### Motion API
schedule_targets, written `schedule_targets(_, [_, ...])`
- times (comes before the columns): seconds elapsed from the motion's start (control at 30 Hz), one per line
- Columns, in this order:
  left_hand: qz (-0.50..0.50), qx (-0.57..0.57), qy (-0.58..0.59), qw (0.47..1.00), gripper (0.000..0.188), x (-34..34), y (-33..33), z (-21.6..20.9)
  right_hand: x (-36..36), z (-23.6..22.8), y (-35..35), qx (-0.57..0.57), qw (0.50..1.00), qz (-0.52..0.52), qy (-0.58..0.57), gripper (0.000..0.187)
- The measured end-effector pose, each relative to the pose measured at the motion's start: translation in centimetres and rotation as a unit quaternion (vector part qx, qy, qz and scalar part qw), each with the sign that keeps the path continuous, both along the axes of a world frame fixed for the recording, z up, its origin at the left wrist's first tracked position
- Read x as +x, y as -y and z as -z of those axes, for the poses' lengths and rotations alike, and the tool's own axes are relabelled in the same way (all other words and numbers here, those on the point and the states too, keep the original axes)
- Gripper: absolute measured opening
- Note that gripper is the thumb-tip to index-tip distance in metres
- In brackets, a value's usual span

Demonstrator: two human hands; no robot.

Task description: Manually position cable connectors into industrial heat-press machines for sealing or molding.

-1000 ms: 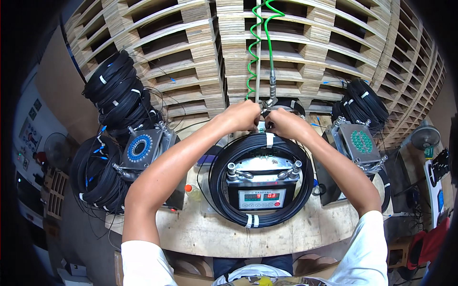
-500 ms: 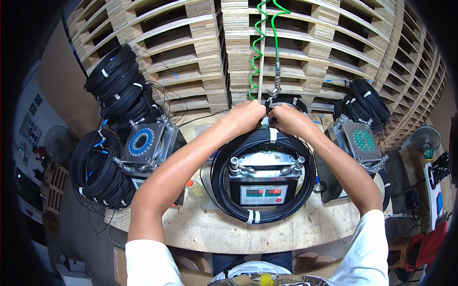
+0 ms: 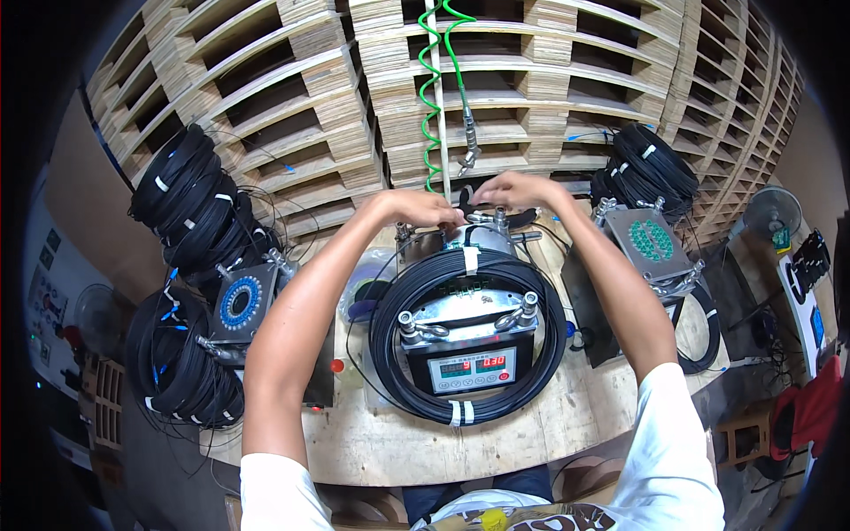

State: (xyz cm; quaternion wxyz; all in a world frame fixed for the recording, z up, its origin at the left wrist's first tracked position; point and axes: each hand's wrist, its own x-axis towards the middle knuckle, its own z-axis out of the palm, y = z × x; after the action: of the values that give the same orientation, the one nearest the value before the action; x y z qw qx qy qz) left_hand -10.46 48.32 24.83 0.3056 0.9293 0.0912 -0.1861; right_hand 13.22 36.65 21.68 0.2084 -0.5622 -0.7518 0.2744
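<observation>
A coil of black cable (image 3: 382, 354) with white ties hangs around a polishing machine with a lit digital panel (image 3: 469, 370). Behind the coil's top, my left hand (image 3: 427, 210) reaches to the machine's metal top, fingers bent down and drawn together; whatever is at their tips is too small to make out. My right hand (image 3: 518, 190) hovers just right of it, above a metal clamp post, fingers loosely stretched to the left and holding nothing visible. A thin black cable end curves near the fingertips of both hands.
At left stands a plate with a ring of blue connectors (image 3: 239, 303), beside stacked black cable coils (image 3: 181, 190). A similar plate with green connectors (image 3: 651, 241) is at right, with more coils (image 3: 646, 173). A green spiral air hose (image 3: 431, 88) hangs before wooden pallets (image 3: 549, 66).
Both hands were closed near each other behind the coil's top. My right hand has loosened and its fingers have stretched out, while the left has bent lower. The whole view has shifted.
</observation>
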Motion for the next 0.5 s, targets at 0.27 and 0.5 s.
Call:
schedule_targets(0.27, [-0.028,0.020,0.088,0.996,0.047,-0.9,-0.7,2.2,-2.4,1.5,-2.2,-0.124,0.984,0.127,-0.025,0.075])
schedule_targets(0.5, [-0.029,0.038,0.041,0.998,0.048,-0.8,-0.4,1.1,-1.5,5.1,-0.7,-0.130,0.872,0.284,-0.377,0.050])
